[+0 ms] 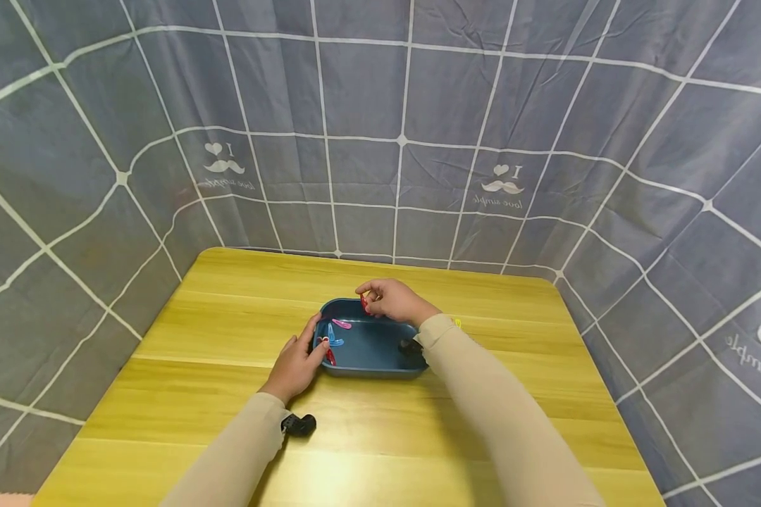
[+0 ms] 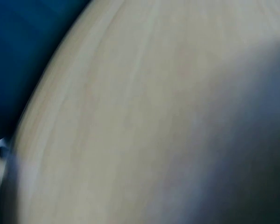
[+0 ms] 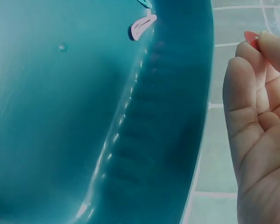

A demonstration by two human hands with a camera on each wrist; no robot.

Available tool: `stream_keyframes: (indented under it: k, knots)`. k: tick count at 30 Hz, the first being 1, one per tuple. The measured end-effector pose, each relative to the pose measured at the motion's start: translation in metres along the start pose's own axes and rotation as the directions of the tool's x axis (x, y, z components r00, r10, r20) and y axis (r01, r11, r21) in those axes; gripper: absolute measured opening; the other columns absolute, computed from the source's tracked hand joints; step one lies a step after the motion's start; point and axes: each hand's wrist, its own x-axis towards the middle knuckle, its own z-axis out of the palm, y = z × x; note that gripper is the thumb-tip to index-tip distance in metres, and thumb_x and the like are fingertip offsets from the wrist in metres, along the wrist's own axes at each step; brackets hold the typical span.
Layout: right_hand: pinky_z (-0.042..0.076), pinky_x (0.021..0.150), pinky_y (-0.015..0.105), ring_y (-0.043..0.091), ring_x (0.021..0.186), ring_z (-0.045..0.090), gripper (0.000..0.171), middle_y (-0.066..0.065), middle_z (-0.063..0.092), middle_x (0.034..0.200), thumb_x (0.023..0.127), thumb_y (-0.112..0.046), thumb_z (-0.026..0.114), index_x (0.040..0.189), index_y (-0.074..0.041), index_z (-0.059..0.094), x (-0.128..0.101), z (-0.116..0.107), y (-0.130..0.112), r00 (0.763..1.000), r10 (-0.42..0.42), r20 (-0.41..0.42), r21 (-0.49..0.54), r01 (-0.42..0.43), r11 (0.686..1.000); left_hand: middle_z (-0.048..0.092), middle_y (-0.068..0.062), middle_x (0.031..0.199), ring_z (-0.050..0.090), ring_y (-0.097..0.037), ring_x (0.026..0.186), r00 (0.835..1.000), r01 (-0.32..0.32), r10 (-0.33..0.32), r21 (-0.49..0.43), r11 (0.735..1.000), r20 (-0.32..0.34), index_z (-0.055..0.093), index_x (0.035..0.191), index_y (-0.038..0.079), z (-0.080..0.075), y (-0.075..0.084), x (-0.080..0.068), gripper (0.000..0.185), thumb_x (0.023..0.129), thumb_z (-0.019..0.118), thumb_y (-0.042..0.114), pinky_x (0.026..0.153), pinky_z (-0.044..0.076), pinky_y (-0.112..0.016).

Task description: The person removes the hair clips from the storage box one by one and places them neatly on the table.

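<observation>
A dark blue plastic basin (image 1: 373,371) stands on the table. My left hand (image 1: 296,367) holds its left rim, thumb over the inside and fingers along the outer wall. Above the far rim my right hand (image 1: 398,301) pinches a small red hair clip (image 3: 251,40) between thumb and fingertips; the other fingers are loosely bent in the right wrist view. In the basin's left part lie a pink hair clip (image 1: 341,324), light blue hair clips (image 1: 335,341) and a red one (image 1: 331,357) close by my left thumb. The left wrist view is mostly blurred tabletop, with the basin's side (image 2: 28,51) at upper left.
The wooden table (image 1: 380,436) extends around the basin. Something small and yellow (image 1: 458,322) lies beyond my right forearm. A grey curtain with white lines (image 1: 361,169) hangs behind and at both sides. A black wrist camera (image 1: 300,424) sits at my left cuff.
</observation>
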Motion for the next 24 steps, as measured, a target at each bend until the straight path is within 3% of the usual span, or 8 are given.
stream_keyframes:
  k: [7,13,15,19,24]
  knots:
    - [0.064,0.076,0.029,0.025,0.078,0.071,0.033,0.013,0.071,0.096,0.096,-0.002,0.072,0.128,-0.001,0.065,-0.011,-0.009,-0.002,0.998,0.004,-0.062,0.086,0.001,0.996,0.047,-0.019,0.162,0.048,-0.046,0.148,1.000,-0.016,0.015,0.008,1.000,0.001,0.017,0.170,0.033,0.000,0.001,0.000,0.068,0.111,0.050,0.041,0.134,0.010,-0.060]
    - [0.067,0.082,0.038,0.043,0.096,0.076,0.022,0.019,0.074,0.097,0.095,0.001,0.072,0.113,0.002,0.061,-0.020,-0.020,0.000,0.997,0.012,-0.083,0.181,0.003,0.984,0.046,-0.019,0.163,0.045,-0.046,0.149,1.000,-0.007,0.007,0.008,1.000,0.008,0.016,0.170,0.035,0.000,0.003,0.000,0.068,0.111,0.049,0.043,0.133,0.011,-0.060]
    - [0.066,0.087,0.045,0.043,0.100,0.076,0.018,0.021,0.074,0.101,0.097,0.000,0.069,0.113,0.002,0.062,-0.024,-0.024,0.002,0.996,0.017,-0.085,0.190,-0.001,0.982,0.045,-0.019,0.164,0.044,-0.047,0.150,1.000,-0.004,0.004,0.008,1.000,0.009,0.016,0.170,0.035,-0.001,0.003,0.000,0.068,0.111,0.049,0.043,0.133,0.012,-0.061]
    - [0.064,0.095,0.048,0.037,0.102,0.075,0.018,0.018,0.073,0.111,0.103,-0.006,0.062,0.116,0.001,0.071,-0.032,-0.033,0.007,0.995,0.020,-0.102,0.122,-0.007,0.992,0.044,-0.019,0.164,0.040,-0.049,0.152,1.000,0.004,-0.005,0.008,1.000,0.013,0.015,0.170,0.037,-0.001,0.003,-0.001,0.068,0.111,0.049,0.045,0.132,0.012,-0.063]
    - [0.061,0.099,0.044,0.031,0.106,0.074,0.025,0.011,0.075,0.119,0.106,-0.016,0.059,0.120,-0.008,0.078,-0.042,-0.045,0.012,0.991,0.030,-0.132,0.020,-0.028,0.999,0.043,-0.019,0.165,0.033,-0.051,0.154,1.000,0.013,-0.013,-0.003,1.000,0.014,0.015,0.170,0.037,-0.001,0.005,-0.003,0.068,0.111,0.048,0.046,0.131,0.012,-0.066]
